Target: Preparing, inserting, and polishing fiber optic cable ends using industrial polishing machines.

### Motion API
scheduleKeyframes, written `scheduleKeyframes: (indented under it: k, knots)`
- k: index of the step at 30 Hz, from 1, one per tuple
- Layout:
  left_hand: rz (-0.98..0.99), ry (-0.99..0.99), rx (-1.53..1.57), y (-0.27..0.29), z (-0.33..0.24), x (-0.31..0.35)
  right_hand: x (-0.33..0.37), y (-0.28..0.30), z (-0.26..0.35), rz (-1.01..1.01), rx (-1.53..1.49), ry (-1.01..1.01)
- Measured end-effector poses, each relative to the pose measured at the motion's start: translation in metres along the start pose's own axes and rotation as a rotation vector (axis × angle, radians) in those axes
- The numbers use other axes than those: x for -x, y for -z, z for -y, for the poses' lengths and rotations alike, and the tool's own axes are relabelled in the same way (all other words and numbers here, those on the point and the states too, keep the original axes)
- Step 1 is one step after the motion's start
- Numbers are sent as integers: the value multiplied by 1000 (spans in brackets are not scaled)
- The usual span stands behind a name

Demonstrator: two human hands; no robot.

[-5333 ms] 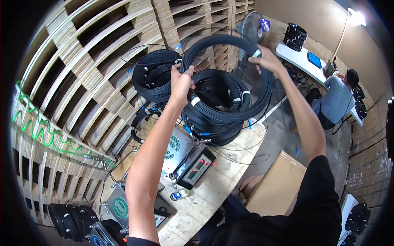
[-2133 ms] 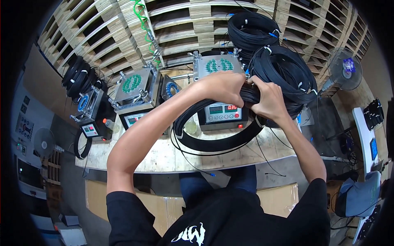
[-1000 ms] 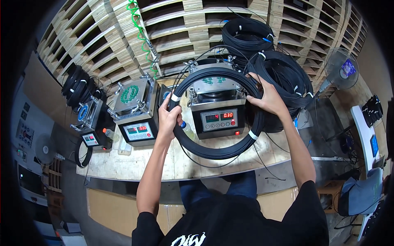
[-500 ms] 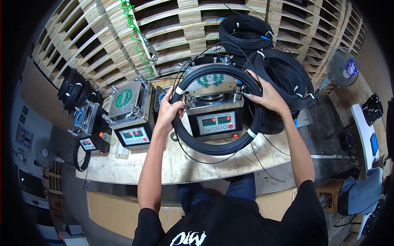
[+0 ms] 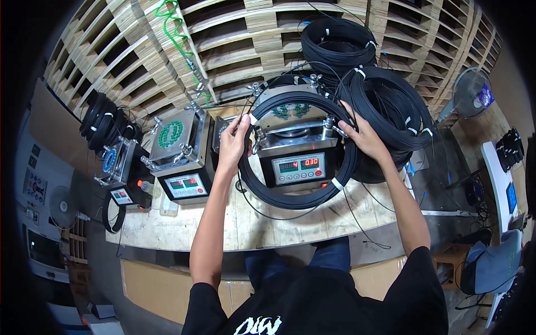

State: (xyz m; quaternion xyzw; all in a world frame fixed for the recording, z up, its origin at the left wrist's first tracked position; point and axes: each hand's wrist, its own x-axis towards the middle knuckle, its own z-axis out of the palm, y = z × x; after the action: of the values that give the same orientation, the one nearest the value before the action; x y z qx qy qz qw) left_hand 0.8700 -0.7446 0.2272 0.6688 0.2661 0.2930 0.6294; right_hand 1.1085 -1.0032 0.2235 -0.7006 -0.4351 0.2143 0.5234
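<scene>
Between my two hands is a large coil of thin black cable [image 5: 296, 201], bound with white ties and raised in front of a polishing machine [image 5: 301, 164]. My left hand [image 5: 233, 140] is closed around the coil's left side, near a white tie. On the upper right side my right hand [image 5: 362, 132] grips the coil, thumb in front. Loose cable ends [image 5: 365, 220] hang from it over the table. Through the ring show the machine's lit red digits and its metal plate with green connector holders [image 5: 290, 110].
Left of the coil stand a second machine with a green-ringed plate [image 5: 177, 151] and a smaller one [image 5: 114, 167]. More black cable coils are stacked at the back right [image 5: 391, 106] and far left [image 5: 103, 120]. A small bottle [image 5: 145, 186] sits on the wooden table [image 5: 184, 226].
The view has shifted slightly. My left thumb now lies higher along the coil, by the white tie. The display digits in front of me have changed. Both hands stay on the coil.
</scene>
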Motion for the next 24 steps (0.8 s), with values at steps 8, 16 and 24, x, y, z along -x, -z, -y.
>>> scheduleKeyframes:
  k: [8, 16, 24]
  knots:
    - [40, 8, 104, 19, 18, 1, 2, -2, -20, -266, 67, 276]
    - [-12, -147, -91, 45, 25, 21, 12, -4, -18, -519, 158, 399]
    - [-53, -244, -85, 55, -3, 27, 24, 14, 17, -483, 273, 387]
